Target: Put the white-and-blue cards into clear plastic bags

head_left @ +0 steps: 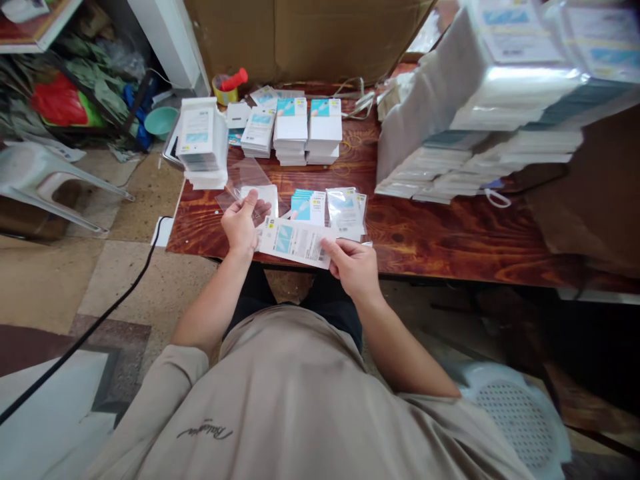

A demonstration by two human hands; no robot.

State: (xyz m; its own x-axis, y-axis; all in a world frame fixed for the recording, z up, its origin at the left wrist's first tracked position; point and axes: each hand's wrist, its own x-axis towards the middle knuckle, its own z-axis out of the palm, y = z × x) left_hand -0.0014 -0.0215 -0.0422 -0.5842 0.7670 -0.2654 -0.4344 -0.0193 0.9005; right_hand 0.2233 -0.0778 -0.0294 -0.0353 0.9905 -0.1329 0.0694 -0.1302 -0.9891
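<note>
Across mid-frame, a glossy brown wood-grain table (440,240). On it, at upper centre, two card stacks (291,133); left of these, a white packet stack (203,137); at centre, fanned blue-and-white cards (309,208) beside clear-sleeved packets (344,210); upper right, a large packet pile (500,100).

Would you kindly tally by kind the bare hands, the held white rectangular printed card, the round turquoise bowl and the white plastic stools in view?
Bare left hand and right hand: 2
White rectangular printed card, held in the right hand: 1
Round turquoise bowl: 1
White plastic stools: 2
Total: 6
</note>
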